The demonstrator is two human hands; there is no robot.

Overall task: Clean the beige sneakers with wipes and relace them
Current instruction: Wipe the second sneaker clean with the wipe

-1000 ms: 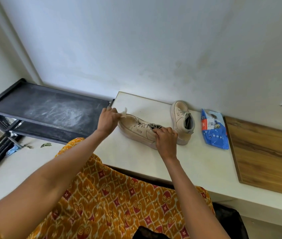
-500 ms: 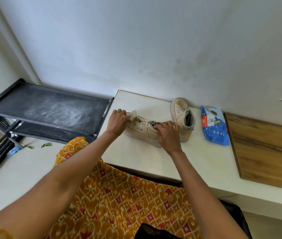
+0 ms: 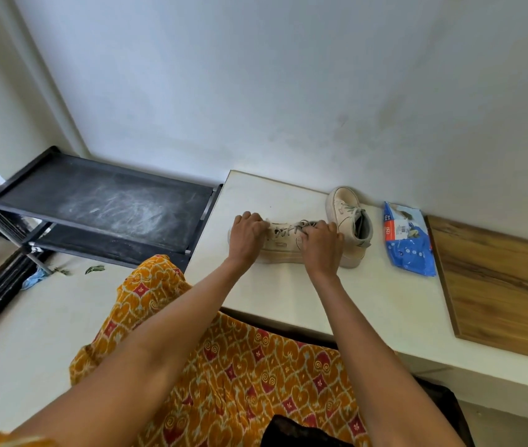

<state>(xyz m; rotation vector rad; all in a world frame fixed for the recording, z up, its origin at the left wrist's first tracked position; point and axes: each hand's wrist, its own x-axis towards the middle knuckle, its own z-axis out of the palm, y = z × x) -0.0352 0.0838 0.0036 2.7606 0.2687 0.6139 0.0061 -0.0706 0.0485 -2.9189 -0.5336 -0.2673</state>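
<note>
A beige sneaker (image 3: 283, 245) lies sideways on the white counter (image 3: 369, 301), toe to the left, its grey laces showing between my hands. My left hand (image 3: 247, 235) is closed over the toe end, and a sliver of a wipe (image 3: 266, 221) peeks out by its fingers. My right hand (image 3: 320, 241) grips the heel end of the same sneaker. A second beige sneaker (image 3: 349, 224) stands just behind to the right, near the wall. A blue pack of wipes (image 3: 409, 243) lies to its right.
A wooden board (image 3: 498, 285) covers the counter's right end. A dusty black shoe rack (image 3: 104, 208) stands to the left of the counter. Orange patterned fabric (image 3: 224, 366) covers my lap below the counter's front edge.
My left hand has slid with the wipe from the toe tip back over the toe cap, toward the laces. The sneaker has turned a little. My right hand stays on the heel end.
</note>
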